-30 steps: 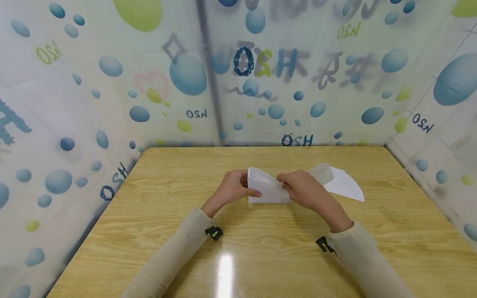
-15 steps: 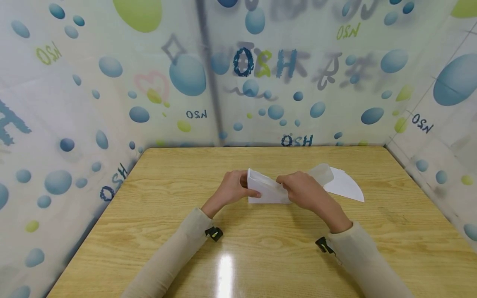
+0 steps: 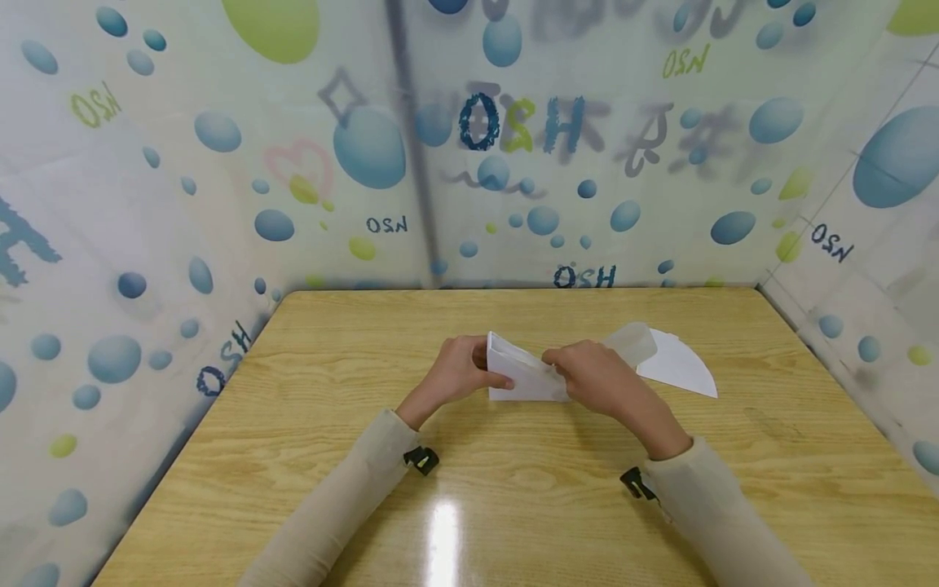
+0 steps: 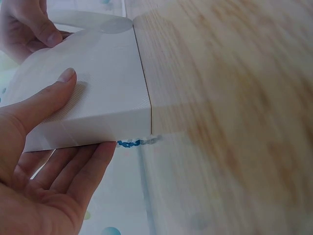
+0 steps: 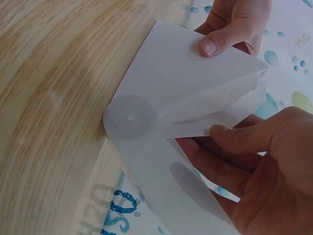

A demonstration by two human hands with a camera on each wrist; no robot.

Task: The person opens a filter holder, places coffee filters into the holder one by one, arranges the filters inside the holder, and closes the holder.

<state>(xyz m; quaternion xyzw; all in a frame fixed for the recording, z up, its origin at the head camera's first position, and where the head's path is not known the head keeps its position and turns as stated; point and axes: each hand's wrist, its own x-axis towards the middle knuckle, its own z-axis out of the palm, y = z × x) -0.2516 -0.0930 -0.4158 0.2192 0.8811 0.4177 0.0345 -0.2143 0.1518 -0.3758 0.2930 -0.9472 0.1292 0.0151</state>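
A white box-like folded holder (image 3: pixel 524 379), open along its upper side, stands on the table between both hands. My left hand (image 3: pixel 458 371) grips its left end. In the left wrist view the thumb lies on one broad face and the fingers curl under the narrow end. My right hand (image 3: pixel 597 377) pinches the open edge at the right end, thumb on one side and fingers behind, as the right wrist view shows. A translucent strip (image 5: pixel 195 186) with a rounded end and a small pale dot overlaps the holder's lower corner, running past the right fingers.
A white fan-shaped piece (image 3: pixel 678 365) lies on the table to the right, with the translucent strip's rounded end beside it. The wooden table (image 3: pixel 513 505) meets a patterned cloth wall (image 3: pixel 469 244) at its back edge. Black clips hang at both sleeves.
My right hand has shifted very slightly left along the holder's open edge. The left hand, the holder and the fan-shaped piece stay where they were.
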